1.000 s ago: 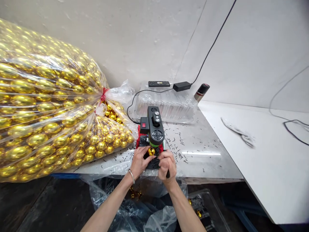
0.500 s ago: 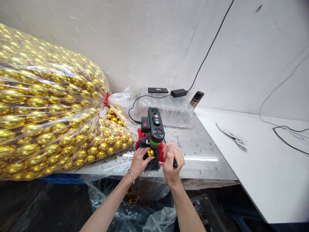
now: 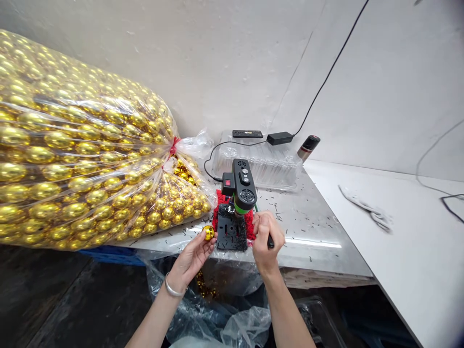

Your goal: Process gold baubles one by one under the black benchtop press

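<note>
A gold ball [image 3: 208, 233] with dark marks is held in the fingertips of my left hand [image 3: 194, 257], just left of the machine's base. The small black machine [image 3: 244, 186] has a green ring under its head and a slotted black base plate [image 3: 232, 236] sprinkled with dark bits. To the right of that plate, my right hand [image 3: 267, 239] is wrapped round a black handle [image 3: 270, 241]. A red mat [image 3: 250, 225] shows beneath the machine.
A huge clear bag of gold balls [image 3: 83, 159] fills the left. Behind the machine are a clear plastic tray [image 3: 279, 169], a black adapter [image 3: 280, 138] and a dark-capped can [image 3: 308, 147]. A glove [image 3: 366, 208] lies on the white table. Plastic sheeting [image 3: 239, 326] hangs below.
My left hand has drawn the gold ball left, away from beneath the machine's head, baring the base plate. My right hand keeps its hold on the handle. The whole view has shifted slightly.
</note>
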`<state>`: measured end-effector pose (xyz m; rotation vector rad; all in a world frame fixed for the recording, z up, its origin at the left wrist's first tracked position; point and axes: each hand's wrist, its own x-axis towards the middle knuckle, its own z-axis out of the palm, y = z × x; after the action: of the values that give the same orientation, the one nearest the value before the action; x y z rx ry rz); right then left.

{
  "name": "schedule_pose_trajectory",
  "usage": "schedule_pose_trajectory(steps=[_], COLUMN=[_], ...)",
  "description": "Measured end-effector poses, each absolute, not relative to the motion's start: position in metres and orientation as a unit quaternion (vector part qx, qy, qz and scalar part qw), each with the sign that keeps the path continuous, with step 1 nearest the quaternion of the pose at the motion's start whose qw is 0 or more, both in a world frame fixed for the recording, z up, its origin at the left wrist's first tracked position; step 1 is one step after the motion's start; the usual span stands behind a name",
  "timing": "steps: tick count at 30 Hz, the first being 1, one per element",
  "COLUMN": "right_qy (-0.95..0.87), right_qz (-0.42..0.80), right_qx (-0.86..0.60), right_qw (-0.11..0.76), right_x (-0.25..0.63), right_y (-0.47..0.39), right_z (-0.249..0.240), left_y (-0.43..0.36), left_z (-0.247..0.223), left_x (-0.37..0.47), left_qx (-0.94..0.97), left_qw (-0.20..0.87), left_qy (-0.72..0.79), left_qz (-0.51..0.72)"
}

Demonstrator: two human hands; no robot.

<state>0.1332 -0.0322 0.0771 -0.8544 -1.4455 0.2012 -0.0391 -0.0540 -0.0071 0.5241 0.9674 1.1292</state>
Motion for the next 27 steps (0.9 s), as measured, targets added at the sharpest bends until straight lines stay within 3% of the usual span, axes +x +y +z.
schedule_pose_trajectory(steps=[3, 10, 13, 16, 19, 22, 27], right_qy=[-0.649, -0.656, -0.653, -0.652, -0.655, -0.657, -0.663], right_qz=[0.084, 0.075, 0.075, 0.073, 0.075, 0.078, 0.078], right_qx=[-0.379, -0.373, -0.371, -0.366, -0.366, -0.369, -0.37], right_qw=[0.654, 0.652, 0.656, 0.66, 0.657, 0.653, 0.646], right_x=[0.134, 0.136, 0.136, 0.136, 0.136, 0.136, 0.137], right_y=[-0.033, -0.033, -0.033, -0.033, -0.032, -0.033, -0.034], right_z=[0.076, 0.071, 0.07, 0.069, 0.067, 0.065, 0.064], left_y=[-0.073, -0.125, -0.103, -0.042, 0.033, 0.095, 0.143], left_z=[-0.016, -0.053, -0.029, 0.015, 0.058, 0.078, 0.066], left_x=[-0.022, 0.007, -0.008, -0.039, -0.072, -0.093, -0.102], left_qx=[0.384, 0.75, 0.788, 0.781, 0.737, 0.734, 0.743], left_qw=[0.651, 0.401, 0.329, 0.165, 0.015, 0.046, 0.11], left_qy=[0.476, 0.466, 0.426, 0.47, 0.602, 0.669, 0.657], left_qz=[0.45, 0.245, 0.298, 0.378, 0.307, 0.11, 0.071])
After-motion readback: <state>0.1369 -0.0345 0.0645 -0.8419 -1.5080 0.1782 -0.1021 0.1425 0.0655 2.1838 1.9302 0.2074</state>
